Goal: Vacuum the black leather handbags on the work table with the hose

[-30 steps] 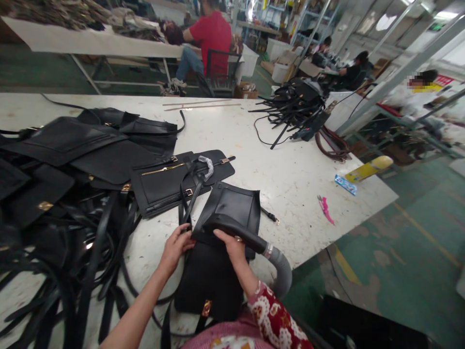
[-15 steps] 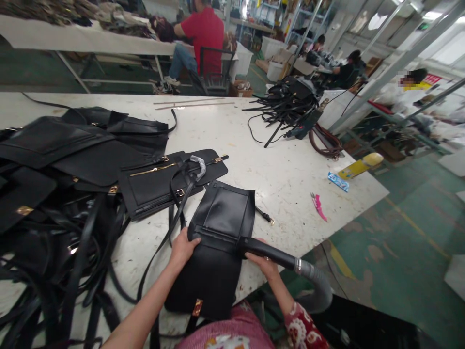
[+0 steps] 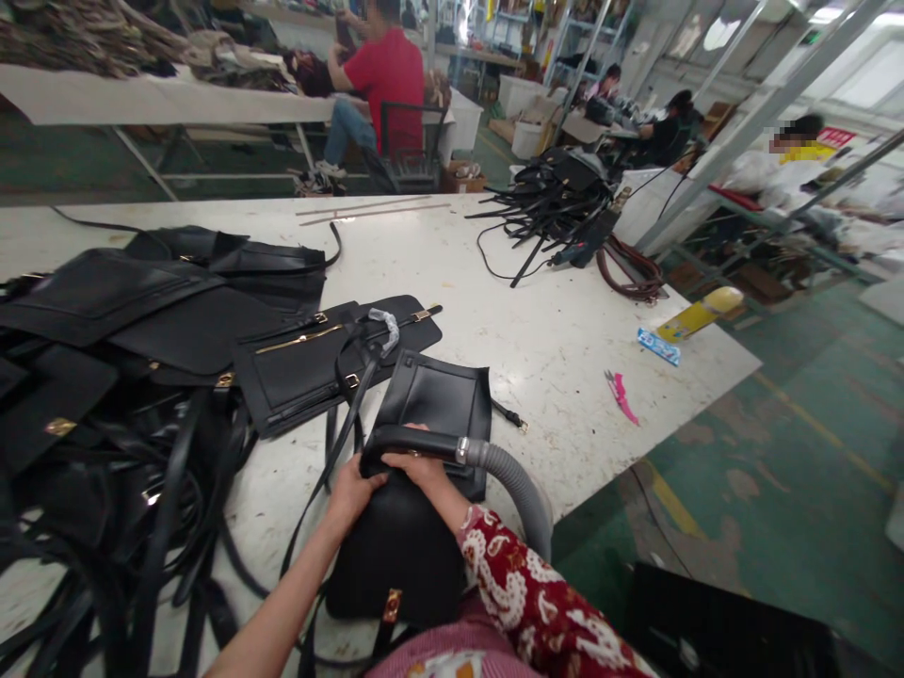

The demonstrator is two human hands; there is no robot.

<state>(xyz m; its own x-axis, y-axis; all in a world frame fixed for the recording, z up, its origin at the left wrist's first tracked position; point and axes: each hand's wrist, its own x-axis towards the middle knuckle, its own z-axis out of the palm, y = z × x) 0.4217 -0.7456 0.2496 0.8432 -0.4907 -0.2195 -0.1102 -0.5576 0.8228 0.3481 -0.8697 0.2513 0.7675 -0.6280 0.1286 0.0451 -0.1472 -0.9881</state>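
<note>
A black leather bag piece (image 3: pixel 395 551) with a gold clasp lies at the table's front edge. My left hand (image 3: pixel 355 492) grips its left edge, thumb on top. My right hand (image 3: pixel 420 463) is wrapped round a black hose nozzle (image 3: pixel 416 441), whose tip rests at the left side of the piece, close to my left hand. A grey ribbed hose (image 3: pixel 519 490) runs from the nozzle down to the right. Beyond, another black panel (image 3: pixel 311 363) with a gold zipper lies beside a strap with a plastic-wrapped ring.
Black bag pieces and straps (image 3: pixel 169 311) are heaped on the left of the white table (image 3: pixel 551 377). Pink snips (image 3: pixel 621 397), a yellow can (image 3: pixel 699 315) and a blue packet (image 3: pixel 658 347) lie right. A strap pile (image 3: pixel 557 188) sits at the back. People sit beyond.
My right hand has moved left with the nozzle, from the right edge of the bag piece across to its left side. The hose has followed. My left hand stays on the left edge.
</note>
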